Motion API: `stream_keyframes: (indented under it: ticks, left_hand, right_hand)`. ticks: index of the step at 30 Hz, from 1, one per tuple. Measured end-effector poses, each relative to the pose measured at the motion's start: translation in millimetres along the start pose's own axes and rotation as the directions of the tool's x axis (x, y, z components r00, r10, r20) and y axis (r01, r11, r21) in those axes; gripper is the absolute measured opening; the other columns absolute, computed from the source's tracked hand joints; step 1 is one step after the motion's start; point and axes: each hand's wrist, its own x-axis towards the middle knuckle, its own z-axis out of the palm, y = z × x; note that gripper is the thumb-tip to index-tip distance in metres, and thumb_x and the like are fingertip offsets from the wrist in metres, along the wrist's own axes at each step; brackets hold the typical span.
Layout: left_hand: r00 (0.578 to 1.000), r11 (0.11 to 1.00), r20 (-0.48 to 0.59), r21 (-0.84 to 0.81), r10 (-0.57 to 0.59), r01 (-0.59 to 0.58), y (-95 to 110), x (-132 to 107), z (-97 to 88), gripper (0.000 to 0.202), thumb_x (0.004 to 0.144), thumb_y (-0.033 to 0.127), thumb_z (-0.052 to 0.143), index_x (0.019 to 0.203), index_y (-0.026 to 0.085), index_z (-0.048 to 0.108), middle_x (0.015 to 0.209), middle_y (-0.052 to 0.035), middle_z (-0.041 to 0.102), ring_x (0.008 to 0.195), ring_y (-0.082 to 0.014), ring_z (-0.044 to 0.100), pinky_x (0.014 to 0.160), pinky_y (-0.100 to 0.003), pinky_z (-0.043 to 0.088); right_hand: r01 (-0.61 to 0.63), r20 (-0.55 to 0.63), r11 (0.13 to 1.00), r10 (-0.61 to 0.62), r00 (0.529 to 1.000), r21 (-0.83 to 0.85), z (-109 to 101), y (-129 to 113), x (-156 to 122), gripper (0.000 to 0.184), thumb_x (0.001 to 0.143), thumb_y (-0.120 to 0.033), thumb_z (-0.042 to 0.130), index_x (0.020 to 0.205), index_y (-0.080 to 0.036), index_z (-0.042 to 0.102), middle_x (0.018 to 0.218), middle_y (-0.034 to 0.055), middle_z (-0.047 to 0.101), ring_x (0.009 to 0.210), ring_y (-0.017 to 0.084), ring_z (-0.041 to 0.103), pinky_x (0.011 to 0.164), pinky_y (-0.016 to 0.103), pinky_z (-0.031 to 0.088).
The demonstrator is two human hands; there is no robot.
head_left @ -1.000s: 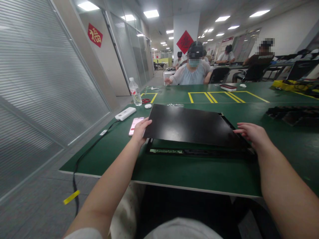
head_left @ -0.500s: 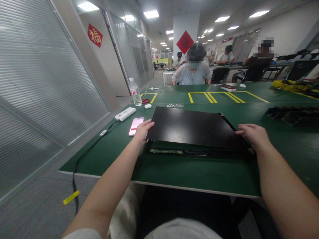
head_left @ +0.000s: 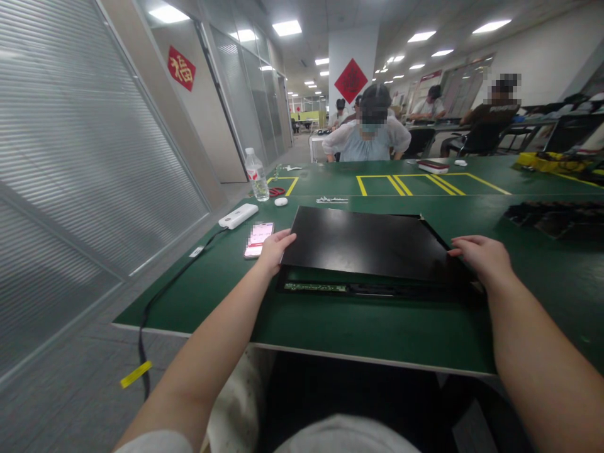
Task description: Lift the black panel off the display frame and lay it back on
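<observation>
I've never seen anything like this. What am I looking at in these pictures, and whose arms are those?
There is no robot here: the arms belong to a person working bare-handed. The view comes from a camera worn on that person's head, looking forward and down. The left hand holds the left edge of a black panel, tilted above a dark frame. The right hand has its fingers at the right edge; whether they grasp it is unclear. On the green table also lie a phone and red-handled scissors, and a bottle stands there.
</observation>
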Motion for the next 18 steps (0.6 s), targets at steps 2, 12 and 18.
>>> stream_keyframes:
  ticks: [2, 12, 18]
  left_hand:
    - [1.000, 1.000, 0.002, 0.008, 0.000, 0.000, -1.2, 0.9, 0.6, 0.027, 0.068, 0.017, 0.084, 0.093, 0.014, 0.076, 0.083, -0.0079, 0.081, 0.082, -0.0245, 0.077, 0.073, -0.032, 0.061]
    - [0.999, 0.999, 0.042, 0.031, 0.009, -0.011, -14.7, 13.1, -7.6, 0.029, 0.070, 0.019, 0.084, 0.098, 0.013, 0.077, 0.084, -0.0097, 0.080, 0.077, -0.0232, 0.075, 0.076, -0.034, 0.060]
    - [0.998, 0.998, 0.070, 0.055, 0.006, -0.010, -17.6, 14.6, -10.0, 0.026, 0.071, 0.019, 0.083, 0.095, 0.013, 0.077, 0.084, -0.0101, 0.080, 0.075, -0.0214, 0.074, 0.077, -0.033, 0.059]
  right_hand:
    - [0.001, -0.003, 1.000, -0.001, 1.000, -0.026, -0.6, -1.0, -0.4, 0.025, 0.070, -0.032, 0.064, 0.089, -0.023, 0.077, 0.076, 0.0064, 0.077, 0.075, 0.023, 0.066, 0.069, 0.033, 0.045]
    - [0.057, -0.026, 0.986, -0.062, 0.998, -0.156, -0.3, -2.1, -1.4, 0.024, 0.070, -0.034, 0.063, 0.086, -0.025, 0.077, 0.077, 0.0058, 0.076, 0.073, 0.023, 0.065, 0.064, 0.034, 0.044]
    - [0.121, -0.033, 0.966, -0.132, 0.991, -0.229, 1.7, 6.2, 9.3, 0.019, 0.065, -0.034, 0.065, 0.079, -0.028, 0.077, 0.074, 0.0057, 0.074, 0.072, 0.025, 0.062, 0.067, 0.037, 0.045]
